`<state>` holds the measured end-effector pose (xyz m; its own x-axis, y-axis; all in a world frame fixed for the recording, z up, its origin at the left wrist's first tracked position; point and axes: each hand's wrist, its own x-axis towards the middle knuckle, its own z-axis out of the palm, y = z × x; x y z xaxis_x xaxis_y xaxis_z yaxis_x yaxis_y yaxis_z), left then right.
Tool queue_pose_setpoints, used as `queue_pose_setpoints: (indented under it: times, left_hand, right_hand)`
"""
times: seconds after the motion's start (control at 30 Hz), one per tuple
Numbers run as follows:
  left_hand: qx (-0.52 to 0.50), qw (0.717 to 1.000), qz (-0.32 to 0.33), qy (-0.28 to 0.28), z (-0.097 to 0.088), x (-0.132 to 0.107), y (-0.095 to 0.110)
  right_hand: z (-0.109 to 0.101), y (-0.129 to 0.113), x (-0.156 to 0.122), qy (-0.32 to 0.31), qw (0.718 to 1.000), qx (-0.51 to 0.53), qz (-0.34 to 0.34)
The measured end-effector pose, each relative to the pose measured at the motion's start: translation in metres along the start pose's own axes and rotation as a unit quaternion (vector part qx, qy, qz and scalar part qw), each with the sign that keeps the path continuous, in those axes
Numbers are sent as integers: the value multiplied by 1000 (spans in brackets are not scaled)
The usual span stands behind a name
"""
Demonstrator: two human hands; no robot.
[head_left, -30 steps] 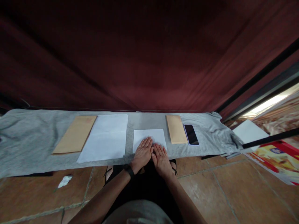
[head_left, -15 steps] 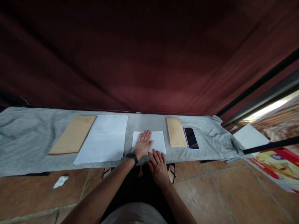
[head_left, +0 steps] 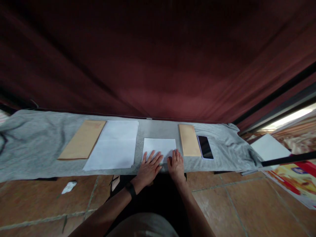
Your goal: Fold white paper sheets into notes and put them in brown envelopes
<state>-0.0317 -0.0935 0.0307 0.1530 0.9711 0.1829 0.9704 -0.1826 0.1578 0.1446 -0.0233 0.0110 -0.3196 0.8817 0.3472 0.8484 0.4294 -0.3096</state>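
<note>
A small white sheet of paper (head_left: 159, 145), which may be folded, lies flat on the grey cloth in front of me. My left hand (head_left: 148, 169), with a dark band at the wrist, rests palm down on its near edge, fingers spread. At the near right corner of the sheet, my right hand (head_left: 176, 165) lies with its fingers stretched out side by side and the thumb a little apart. Neither hand grips anything. To the left is a stack of larger white paper (head_left: 115, 144); a brown envelope (head_left: 191, 140) sits just right of the small sheet.
A larger brown envelope (head_left: 82, 140) touches the paper stack's left side. A phone (head_left: 205, 147) lies right of the smaller envelope. Grey cloth (head_left: 32, 141) covers the narrow bench, backed by a dark red curtain (head_left: 158, 65). A colourful box (head_left: 296, 179) stands at far right.
My left hand has slid from the middle of the small sheet to its near edge. My right hand has shifted to the near right corner. The view has moved slightly.
</note>
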Motion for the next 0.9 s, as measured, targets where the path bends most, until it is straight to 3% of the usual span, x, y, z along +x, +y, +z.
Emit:
queue_pose_setpoints:
  times: [0.23, 0.53, 0.67, 0.8, 0.9]
  left_hand:
    - [32, 999, -16, 21, -8, -34, 4]
    - [34, 999, -36, 18, -9, -36, 6]
    - [30, 999, -36, 23, -9, -37, 7]
    - [30, 999, -36, 23, -10, -39, 7]
    - [25, 999, -33, 22, -10, -41, 7]
  right_hand:
    - [-5, -7, 31, -3, 995, 5, 104]
    - [-10, -11, 34, 23, 989, -53, 133]
    - [-14, -13, 34, -10, 981, -70, 178]
    - [-20, -1, 38, -42, 971, 66, 227]
    - [-24, 8, 40, -59, 959, 177, 215]
